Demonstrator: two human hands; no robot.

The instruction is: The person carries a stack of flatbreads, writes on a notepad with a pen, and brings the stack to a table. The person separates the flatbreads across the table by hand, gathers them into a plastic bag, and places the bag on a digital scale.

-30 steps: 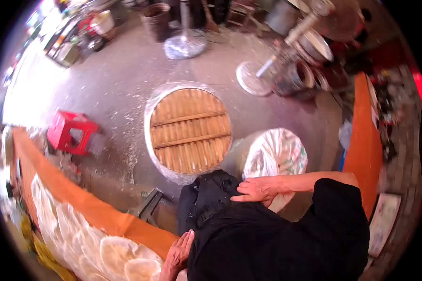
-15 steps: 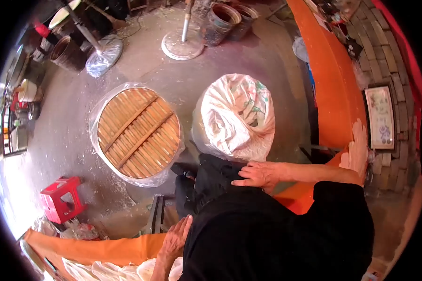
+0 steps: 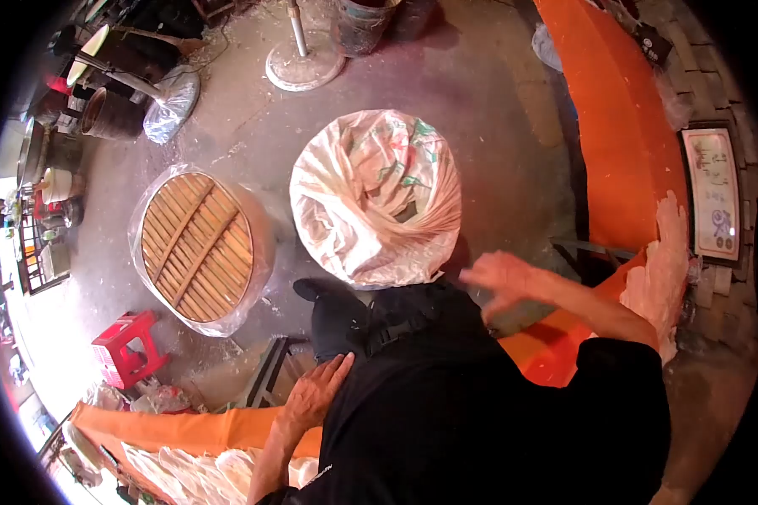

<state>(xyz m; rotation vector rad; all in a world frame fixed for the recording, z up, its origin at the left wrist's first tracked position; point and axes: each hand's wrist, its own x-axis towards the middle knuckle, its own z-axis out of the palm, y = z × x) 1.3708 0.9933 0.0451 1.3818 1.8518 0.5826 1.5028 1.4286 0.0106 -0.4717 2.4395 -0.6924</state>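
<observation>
My right hand [image 3: 505,282] hangs in the air beside my black-clad hip, fingers slightly blurred and apart, holding nothing visible. Just ahead of it stands a round container topped with a crumpled white plastic sack [image 3: 375,198], gathered in twisted folds and marked with green and red print. Against my left side lies my left hand [image 3: 318,389], its fingers stretched out flat on the dark clothing. Farther left sits a round slatted bamboo lid [image 3: 198,248] with two crossbars, on a tub wrapped in clear plastic [image 3: 261,240].
Orange cloth [image 3: 619,135] runs along the right, and more orange cloth [image 3: 219,429] lies at lower left, with pale sheet-like pieces [image 3: 185,471] by it. A red stool [image 3: 130,349] stands left. Stand bases [image 3: 306,69] and dark buckets [image 3: 362,25] are at the back.
My right hand has lifted off my lap and moved right. The view has shifted, so the sack-topped container and bamboo lid appear farther left. My left hand remains at my side.
</observation>
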